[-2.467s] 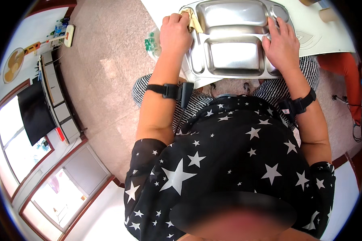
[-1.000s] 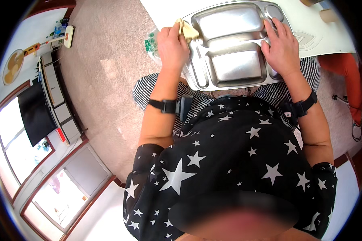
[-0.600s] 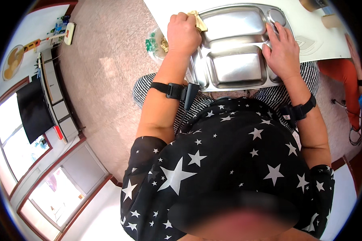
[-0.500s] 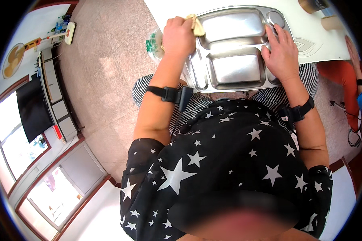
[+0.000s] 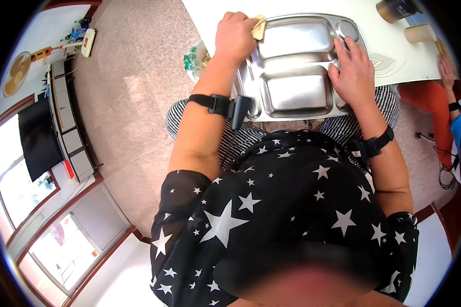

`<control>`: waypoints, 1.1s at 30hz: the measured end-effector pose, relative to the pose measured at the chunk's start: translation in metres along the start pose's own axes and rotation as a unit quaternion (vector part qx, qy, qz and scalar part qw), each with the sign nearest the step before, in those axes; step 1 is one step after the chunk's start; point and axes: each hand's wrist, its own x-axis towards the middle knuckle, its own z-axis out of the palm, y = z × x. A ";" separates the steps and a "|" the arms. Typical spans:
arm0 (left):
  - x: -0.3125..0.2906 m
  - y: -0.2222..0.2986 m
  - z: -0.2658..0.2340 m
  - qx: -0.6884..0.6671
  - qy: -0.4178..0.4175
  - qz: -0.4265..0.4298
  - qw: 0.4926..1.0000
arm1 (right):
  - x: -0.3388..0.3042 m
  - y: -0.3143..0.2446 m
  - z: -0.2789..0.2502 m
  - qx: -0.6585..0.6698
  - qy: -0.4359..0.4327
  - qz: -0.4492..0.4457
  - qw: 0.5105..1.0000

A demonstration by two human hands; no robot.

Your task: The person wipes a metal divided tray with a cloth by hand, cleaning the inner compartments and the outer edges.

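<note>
A stainless steel compartment tray [image 5: 294,68] lies at the near edge of the white table, partly over my lap. Bunched in my left hand [image 5: 234,37] is a pale yellow cloth [image 5: 259,27], which touches the tray's far left corner. The fingers of that hand are closed round it. My right hand [image 5: 354,71] rests on the tray's right side with its fingers spread, the fingertips near the small round compartment [image 5: 347,28]. The tray's compartments hold nothing that I can see.
The white table [image 5: 394,56] extends to the right, with a dark-lidded jar [image 5: 396,9] and a tan cup [image 5: 420,34] on it. A clear plastic bag with green print [image 5: 192,62] hangs by the table's left edge. Another person's hand [image 5: 446,71] rests at the far right.
My left hand has moved with the cloth up along the tray's left edge to its far corner. My right hand stays on the tray's right side. The view has shifted slightly.
</note>
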 end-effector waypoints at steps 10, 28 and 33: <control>-0.025 -0.012 0.007 -0.043 0.044 -0.051 0.997 | 0.003 -0.005 -0.003 -0.002 -0.015 0.007 1.000; 0.052 0.054 0.033 -0.038 -0.062 -0.038 0.997 | 0.003 -0.005 -0.005 -0.012 -0.021 0.038 0.999; 0.003 -0.004 0.003 0.031 -0.030 -0.080 0.996 | 0.004 -0.008 -0.007 -0.011 -0.022 0.051 0.998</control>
